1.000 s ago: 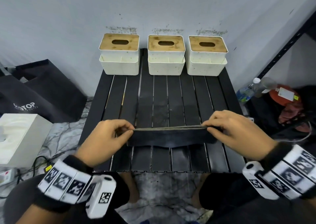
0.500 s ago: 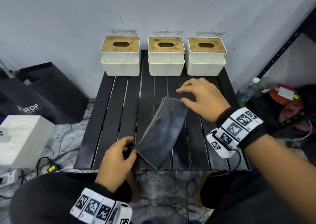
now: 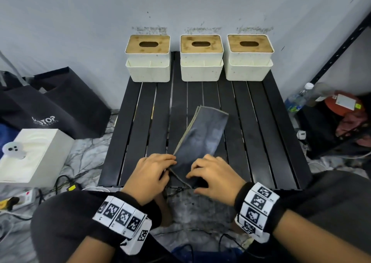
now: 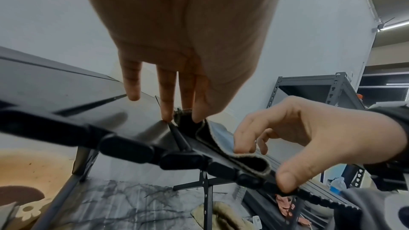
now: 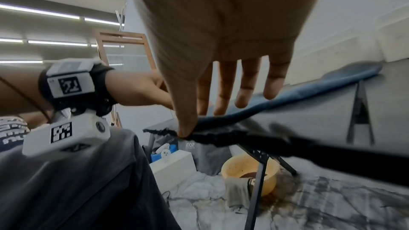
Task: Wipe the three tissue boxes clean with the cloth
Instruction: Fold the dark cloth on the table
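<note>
A storeroom is suggested by the metal rack right of the right hand and the black bag left of the left hand.

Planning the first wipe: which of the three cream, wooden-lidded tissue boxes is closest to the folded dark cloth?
The middle tissue box: the cloth ends in front of it; the left box and right box stand aside.

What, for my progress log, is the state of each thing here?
cloth: folded, lying on table, near end held.
left tissue box: upright, lid on, untouched.
middle tissue box: the same.
right tissue box: the same.
left hand: pinches cloth's near corner.
right hand: pinches cloth's near end.
</note>
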